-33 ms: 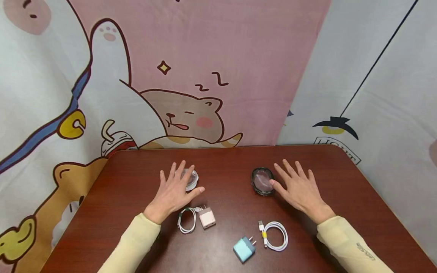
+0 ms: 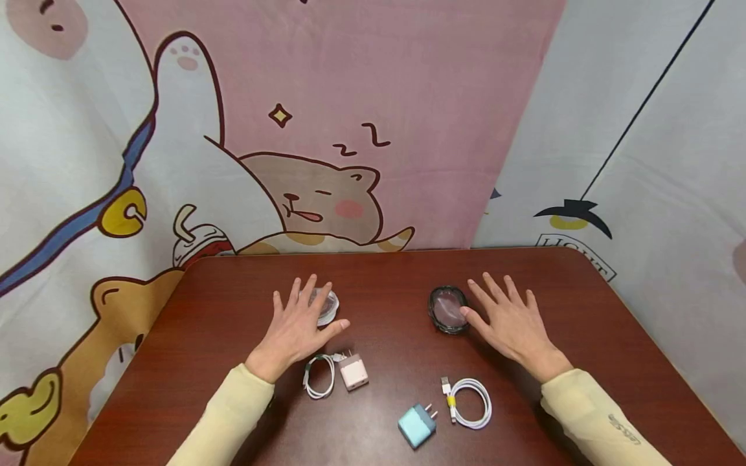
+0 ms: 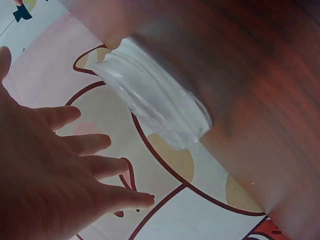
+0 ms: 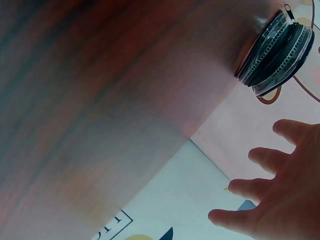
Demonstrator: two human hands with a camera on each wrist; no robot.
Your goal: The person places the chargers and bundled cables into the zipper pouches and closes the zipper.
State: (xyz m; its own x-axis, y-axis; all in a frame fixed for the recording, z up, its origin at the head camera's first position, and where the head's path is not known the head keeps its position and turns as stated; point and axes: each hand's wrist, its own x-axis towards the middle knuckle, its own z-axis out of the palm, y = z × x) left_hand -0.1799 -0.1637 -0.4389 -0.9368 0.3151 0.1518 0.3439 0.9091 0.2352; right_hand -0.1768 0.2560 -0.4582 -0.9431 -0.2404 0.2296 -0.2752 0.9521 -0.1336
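Note:
My left hand (image 2: 298,330) is spread palm down above the table, fingers straight. Partly behind its fingers in the head view lies a round white, clear-topped zip pouch (image 2: 329,309); the left wrist view shows its white side (image 3: 155,95) apart from the fingers. My right hand (image 2: 515,327) is likewise spread, its thumb overlapping the edge of a round black zip pouch (image 2: 447,309) with a clear top. In the right wrist view that black pouch (image 4: 275,55) stands apart from the fingertips, its zipper pull showing. Neither hand holds anything.
Nearer on the brown table (image 2: 384,285) lie a coiled white cable (image 2: 319,393) with a dark tie, a pale pink charger plug (image 2: 353,371), a blue charger plug (image 2: 417,425) and a coiled white USB cable (image 2: 480,424) with a yellow tie. A cartoon-print curtain (image 2: 408,97) hangs behind.

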